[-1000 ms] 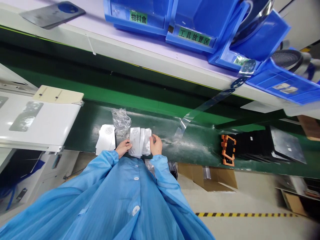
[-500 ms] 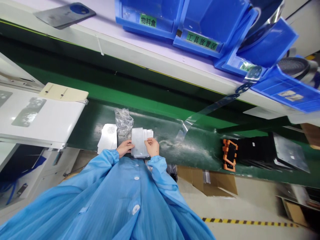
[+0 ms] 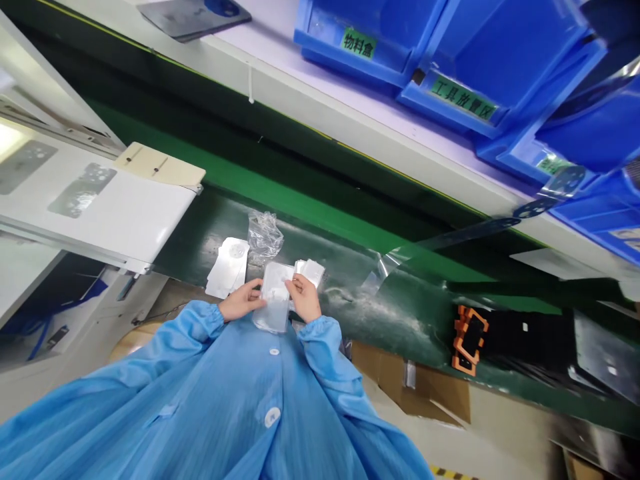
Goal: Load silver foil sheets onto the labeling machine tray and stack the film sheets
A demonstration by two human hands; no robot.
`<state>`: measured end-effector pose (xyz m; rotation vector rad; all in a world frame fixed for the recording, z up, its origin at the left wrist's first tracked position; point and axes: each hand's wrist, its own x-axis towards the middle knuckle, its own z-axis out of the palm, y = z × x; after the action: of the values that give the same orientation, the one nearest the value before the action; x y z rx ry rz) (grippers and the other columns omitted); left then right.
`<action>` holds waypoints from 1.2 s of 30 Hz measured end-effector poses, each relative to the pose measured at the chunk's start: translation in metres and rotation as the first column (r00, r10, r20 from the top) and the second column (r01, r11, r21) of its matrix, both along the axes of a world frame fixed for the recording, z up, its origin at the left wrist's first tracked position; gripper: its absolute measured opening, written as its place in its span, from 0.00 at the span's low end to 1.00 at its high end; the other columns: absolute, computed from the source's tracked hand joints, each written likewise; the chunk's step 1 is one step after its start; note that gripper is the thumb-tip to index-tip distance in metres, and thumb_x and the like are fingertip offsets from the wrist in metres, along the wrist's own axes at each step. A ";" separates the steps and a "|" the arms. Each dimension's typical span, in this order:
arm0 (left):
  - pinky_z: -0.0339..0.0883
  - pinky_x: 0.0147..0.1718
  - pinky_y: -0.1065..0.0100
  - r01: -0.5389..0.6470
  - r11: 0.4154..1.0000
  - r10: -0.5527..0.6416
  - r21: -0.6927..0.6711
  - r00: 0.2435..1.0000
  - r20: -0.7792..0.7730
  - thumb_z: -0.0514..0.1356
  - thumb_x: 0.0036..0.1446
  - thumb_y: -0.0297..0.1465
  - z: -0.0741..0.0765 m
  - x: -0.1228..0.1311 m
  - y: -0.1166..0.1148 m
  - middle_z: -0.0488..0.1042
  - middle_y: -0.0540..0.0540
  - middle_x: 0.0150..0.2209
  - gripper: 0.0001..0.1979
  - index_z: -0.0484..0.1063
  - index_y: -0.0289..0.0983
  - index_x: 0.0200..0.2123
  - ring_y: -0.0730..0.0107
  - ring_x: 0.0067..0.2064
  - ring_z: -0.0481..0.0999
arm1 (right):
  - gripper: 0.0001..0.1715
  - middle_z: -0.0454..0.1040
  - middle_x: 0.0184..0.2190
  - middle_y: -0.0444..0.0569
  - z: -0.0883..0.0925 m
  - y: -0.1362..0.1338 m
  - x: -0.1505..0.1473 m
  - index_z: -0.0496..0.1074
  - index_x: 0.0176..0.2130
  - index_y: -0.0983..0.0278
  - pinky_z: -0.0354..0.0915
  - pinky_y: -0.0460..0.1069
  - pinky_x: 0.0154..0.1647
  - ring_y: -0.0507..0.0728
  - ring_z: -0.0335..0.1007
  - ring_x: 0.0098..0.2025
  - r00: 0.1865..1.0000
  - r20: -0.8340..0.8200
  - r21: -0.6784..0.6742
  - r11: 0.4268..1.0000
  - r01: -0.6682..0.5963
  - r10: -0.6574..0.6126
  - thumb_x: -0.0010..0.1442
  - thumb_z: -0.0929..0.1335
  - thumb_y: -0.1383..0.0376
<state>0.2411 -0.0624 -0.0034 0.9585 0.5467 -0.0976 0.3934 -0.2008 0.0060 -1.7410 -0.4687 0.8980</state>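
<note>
My left hand (image 3: 243, 301) and my right hand (image 3: 303, 297) both grip a thin whitish phone-back panel in clear film (image 3: 274, 301) just above the near edge of the green conveyor belt (image 3: 400, 307). The left fingers pinch its left edge; the right fingers pinch its upper right corner. A few more white panels (image 3: 311, 270) lie on the belt just behind the right hand. Another white panel stack (image 3: 229, 267) lies to the left of my left hand. A crumpled clear plastic bag (image 3: 263, 235) sits behind the panels.
A white machine table (image 3: 100, 213) with grey panels stands at the left. Blue bins (image 3: 450, 60) with green labels line the shelf behind the belt. An orange fixture (image 3: 467, 339) with black trays lies to the right. A clear film strip (image 3: 450, 233) hangs over the belt.
The spread stack of panels was gathered, and one panel now sits lifted toward me between both hands. The camera has swung so the scene shifted right and down.
</note>
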 end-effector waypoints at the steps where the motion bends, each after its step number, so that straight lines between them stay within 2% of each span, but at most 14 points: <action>1: 0.72 0.36 0.64 -0.007 1.000 0.007 0.030 1.000 0.006 0.70 0.48 0.37 0.004 -0.001 -0.001 0.80 0.45 0.34 0.26 0.67 0.37 0.47 0.58 0.37 0.80 | 0.18 0.76 0.30 0.47 0.004 0.003 -0.006 0.71 0.39 0.62 0.69 0.49 0.34 0.56 0.73 0.31 0.998 -0.049 0.033 0.999 -0.030 0.032 0.55 0.69 0.52; 5: 0.68 0.27 0.69 -0.052 0.987 0.059 0.153 0.997 -0.042 0.67 0.51 0.39 0.008 -0.006 -0.008 0.78 0.49 0.27 0.22 0.70 0.36 0.47 0.61 0.30 0.78 | 0.18 0.76 0.30 0.47 0.004 -0.007 -0.021 0.70 0.38 0.62 0.70 0.49 0.34 0.57 0.73 0.31 0.990 -0.144 0.031 1.000 0.001 0.004 0.54 0.70 0.52; 9: 0.68 0.26 0.69 0.024 0.993 -0.017 0.113 0.998 -0.063 0.69 0.49 0.37 0.002 -0.024 -0.019 0.78 0.48 0.26 0.22 0.72 0.36 0.47 0.61 0.28 0.78 | 0.17 0.75 0.27 0.45 -0.009 -0.029 -0.034 0.69 0.35 0.61 0.70 0.49 0.31 0.56 0.73 0.29 0.979 -0.204 -0.027 1.000 0.001 -0.006 0.53 0.71 0.51; 12: 0.69 0.27 0.69 0.079 0.984 -0.073 0.162 0.996 -0.042 0.69 0.48 0.35 0.001 -0.038 -0.019 0.79 0.47 0.28 0.22 0.73 0.36 0.46 0.60 0.29 0.78 | 0.16 0.73 0.25 0.44 -0.005 -0.031 -0.038 0.69 0.34 0.61 0.70 0.48 0.29 0.54 0.71 0.26 0.971 -0.235 -0.039 0.998 -0.048 0.038 0.52 0.72 0.53; 16: 0.71 0.42 0.65 0.077 0.937 -0.098 0.340 0.994 0.046 0.70 0.47 0.31 0.006 -0.045 -0.010 0.79 0.44 0.41 0.22 0.74 0.37 0.47 0.54 0.43 0.78 | 0.21 0.76 0.31 0.46 0.022 -0.010 -0.027 0.71 0.42 0.62 0.71 0.48 0.33 0.56 0.74 0.32 0.953 -0.236 0.016 0.981 -0.191 0.190 0.51 0.73 0.55; 19: 0.66 0.51 0.62 0.018 0.923 -0.049 0.384 0.996 0.072 0.71 0.45 0.32 0.017 -0.038 0.000 0.78 0.44 0.45 0.23 0.75 0.38 0.47 0.51 0.49 0.75 | 0.21 0.76 0.34 0.47 0.040 0.015 -0.018 0.70 0.41 0.62 0.71 0.49 0.37 0.57 0.74 0.36 0.976 -0.132 0.072 0.984 -0.162 0.170 0.52 0.73 0.53; 22: 0.64 0.53 0.62 -0.111 0.929 0.083 0.353 0.992 0.093 0.67 0.51 0.37 0.030 -0.026 0.011 0.78 0.45 0.44 0.20 0.75 0.37 0.47 0.51 0.49 0.72 | 0.19 0.76 0.32 0.47 0.044 0.040 -0.014 0.71 0.38 0.62 0.71 0.50 0.37 0.57 0.73 0.35 0.985 -0.066 0.089 0.984 -0.152 0.158 0.53 0.72 0.52; 25: 0.63 0.52 0.63 -0.275 0.877 0.255 0.395 0.961 0.102 0.62 0.58 0.40 0.036 -0.018 0.020 0.77 0.46 0.42 0.16 0.75 0.37 0.45 0.54 0.46 0.72 | 0.24 0.77 0.34 0.47 0.040 0.060 -0.014 0.70 0.43 0.62 0.72 0.51 0.40 0.57 0.74 0.36 0.982 -0.100 0.119 0.981 -0.150 0.162 0.50 0.74 0.52; 27: 0.63 0.53 0.63 -0.318 0.846 0.303 0.427 0.947 0.106 0.61 0.58 0.40 0.032 -0.021 0.020 0.77 0.46 0.42 0.16 0.75 0.37 0.45 0.54 0.47 0.71 | 0.27 0.77 0.33 0.47 0.036 0.067 -0.018 0.70 0.45 0.62 0.72 0.51 0.39 0.57 0.75 0.35 0.981 -0.126 0.118 0.984 -0.135 0.150 0.49 0.75 0.52; 30: 0.61 0.56 0.63 -0.329 0.841 0.342 0.430 0.938 0.050 0.63 0.57 0.38 0.016 -0.035 0.010 0.77 0.45 0.43 0.16 0.73 0.37 0.47 0.51 0.51 0.70 | 0.27 0.78 0.31 0.47 0.029 0.067 -0.030 0.71 0.43 0.62 0.73 0.51 0.37 0.58 0.75 0.33 0.969 -0.198 0.081 0.988 -0.132 0.146 0.49 0.75 0.51; 33: 0.59 0.57 0.63 -0.324 0.869 0.360 0.375 0.932 -0.029 0.65 0.53 0.36 0.002 -0.056 0.000 0.76 0.44 0.45 0.19 0.72 0.37 0.48 0.49 0.56 0.68 | 0.27 0.80 0.33 0.50 0.020 0.058 -0.047 0.72 0.43 0.63 0.74 0.54 0.38 0.60 0.77 0.34 0.943 -0.299 0.054 0.989 -0.137 0.147 0.49 0.75 0.50; 36: 0.63 0.54 0.65 -0.244 0.908 0.271 0.339 0.962 -0.033 0.67 0.51 0.35 -0.002 -0.073 -0.002 0.77 0.44 0.43 0.20 0.73 0.38 0.48 0.50 0.54 0.70 | 0.28 0.80 0.35 0.51 0.013 0.047 -0.061 0.72 0.44 0.63 0.74 0.56 0.42 0.61 0.78 0.36 0.929 -0.336 0.014 0.987 -0.158 0.154 0.49 0.75 0.50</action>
<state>0.1684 -0.0646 -0.0053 1.2056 0.7760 0.2024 0.3325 -0.1535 0.0191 -1.5351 -0.3776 1.2885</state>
